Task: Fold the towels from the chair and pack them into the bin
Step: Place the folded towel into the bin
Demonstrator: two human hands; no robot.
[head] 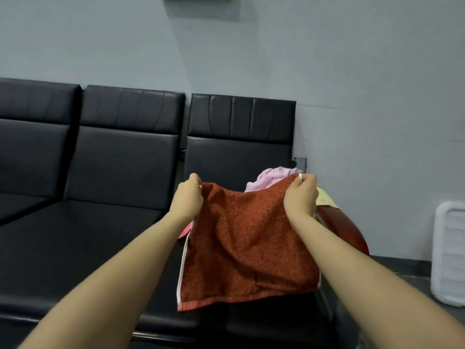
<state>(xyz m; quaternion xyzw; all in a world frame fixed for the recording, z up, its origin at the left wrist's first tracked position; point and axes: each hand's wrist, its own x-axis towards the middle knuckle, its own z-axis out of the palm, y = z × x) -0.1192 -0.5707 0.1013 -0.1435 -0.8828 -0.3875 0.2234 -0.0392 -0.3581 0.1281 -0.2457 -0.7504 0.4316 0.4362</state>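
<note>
I find no legible text, label, brand, number or sign in my head view. The red towel (247,244), the black seats (125,152), the grey wall (352,71) and the white ribbed container (449,250) at the right edge carry no readable marking.

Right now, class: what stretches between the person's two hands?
In the head view, the top edge of the rust-red towel spans from the left hand to the right hand, each pinching a corner; a pink towel shows behind it.
</note>
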